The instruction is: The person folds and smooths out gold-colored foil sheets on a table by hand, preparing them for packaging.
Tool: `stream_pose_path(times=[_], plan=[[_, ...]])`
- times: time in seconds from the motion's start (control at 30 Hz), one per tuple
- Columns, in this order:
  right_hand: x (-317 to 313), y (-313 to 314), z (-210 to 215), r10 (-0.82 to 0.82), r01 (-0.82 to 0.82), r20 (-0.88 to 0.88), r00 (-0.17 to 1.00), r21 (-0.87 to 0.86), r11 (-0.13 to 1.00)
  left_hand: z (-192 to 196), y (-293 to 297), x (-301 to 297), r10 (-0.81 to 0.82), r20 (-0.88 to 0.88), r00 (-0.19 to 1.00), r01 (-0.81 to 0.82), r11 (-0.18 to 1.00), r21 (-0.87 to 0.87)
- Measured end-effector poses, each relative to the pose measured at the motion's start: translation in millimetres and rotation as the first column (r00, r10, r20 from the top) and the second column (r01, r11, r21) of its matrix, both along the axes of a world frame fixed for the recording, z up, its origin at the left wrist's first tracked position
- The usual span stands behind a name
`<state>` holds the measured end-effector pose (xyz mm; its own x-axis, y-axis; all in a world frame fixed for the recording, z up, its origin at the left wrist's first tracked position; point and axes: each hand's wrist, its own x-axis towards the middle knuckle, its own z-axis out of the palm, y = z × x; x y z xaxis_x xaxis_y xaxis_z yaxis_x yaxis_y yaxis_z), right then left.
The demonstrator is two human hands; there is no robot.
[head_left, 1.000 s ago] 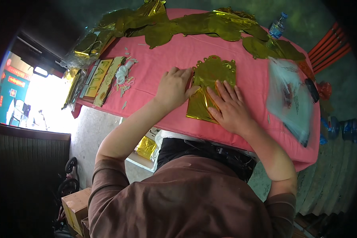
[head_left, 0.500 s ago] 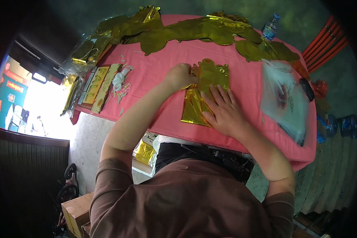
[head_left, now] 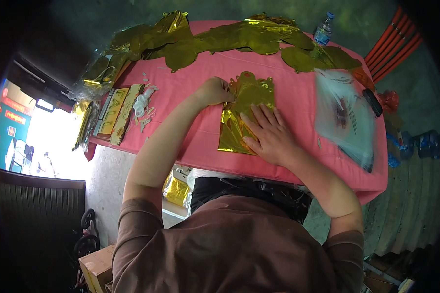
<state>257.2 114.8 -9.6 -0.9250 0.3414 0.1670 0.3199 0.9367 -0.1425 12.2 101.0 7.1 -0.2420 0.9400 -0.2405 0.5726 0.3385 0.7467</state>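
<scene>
A flat gold foil balloon [head_left: 244, 105] lies on the pink tablecloth [head_left: 190, 88] in front of me. My right hand [head_left: 269, 134] presses flat on its lower half, fingers spread. My left hand [head_left: 214, 91] is curled at the balloon's upper left edge and seems to pinch it there. A row of more gold foil balloons [head_left: 220, 39] stretches along the table's far side.
Packets of gold foil [head_left: 113, 110] and white ribbon bits [head_left: 143, 105] lie at the left. A clear plastic bag [head_left: 344, 117] and a dark marker [head_left: 372, 101] are on the right. A water bottle [head_left: 322, 30] stands at the far right corner. Red poles [head_left: 393, 44] lean beyond.
My left hand slid from on top of the balloon to its upper left edge. The right hand stays pressing on the foil, which lies flatter and more stretched out.
</scene>
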Motion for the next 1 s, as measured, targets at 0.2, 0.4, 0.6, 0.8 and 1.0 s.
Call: stream_pose_path(times=[0.2,0.4,0.6,0.8,1.0], plan=[[0.0,-2.0,2.7,-0.007,0.007,-0.009,1.000,-0.028,1.000,-4.5,-8.3,0.2,-0.023,0.026,0.999,0.022,0.999,0.026],[5.8,26.8,-3.9,-0.024,-0.078,-0.365,0.931,-0.262,0.962,6.9,-34.1,13.0,0.077,0.199,0.977,-0.093,0.993,0.073],[0.9,59.3,-1.7,-0.426,-0.008,-0.334,0.841,-0.794,0.608,0.1,-50.8,10.9,-0.085,0.461,0.883,-0.027,0.973,0.230],[-3.0,67.6,29.0,-0.358,0.087,0.022,0.934,-0.982,0.167,-18.6,-50.0,7.2,-0.115,0.502,0.857,-0.047,0.954,0.297],[-1.0,71.4,10.6,-0.326,0.117,-0.046,0.944,-0.878,0.463,-5.8,-55.0,13.0,-0.095,0.423,0.901,-0.010,0.971,0.240]])
